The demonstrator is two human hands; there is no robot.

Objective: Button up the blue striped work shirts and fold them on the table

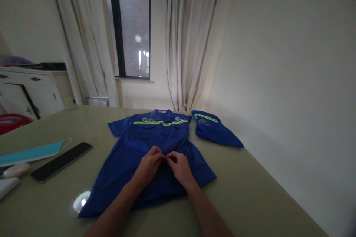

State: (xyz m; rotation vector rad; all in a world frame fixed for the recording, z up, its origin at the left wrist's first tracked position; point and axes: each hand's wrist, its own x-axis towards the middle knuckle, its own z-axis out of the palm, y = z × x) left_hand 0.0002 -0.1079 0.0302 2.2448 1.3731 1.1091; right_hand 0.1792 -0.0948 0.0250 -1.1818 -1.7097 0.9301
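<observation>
A blue short-sleeved work shirt (116, 177) with yellow-green reflective stripes lies spread on the table, its collar toward the window. Over the middle of its front, my left hand (151, 163) pinches the fabric along the button line. Close beside it, my right hand (178, 164) pinches the same stretch of cloth, the fingertips of both hands almost meeting. The shirt fabric bunches up a little between them. Whether a button is between the fingers is too small to make out.
A folded blue garment (218, 131) with a reflective stripe lies at the table's far right, near the wall. On the left are a dark phone (62, 161), a light-blue face mask (33, 153) and a pale rounded object (16, 170). The greenish tabletop (264, 200) reflects a lamp.
</observation>
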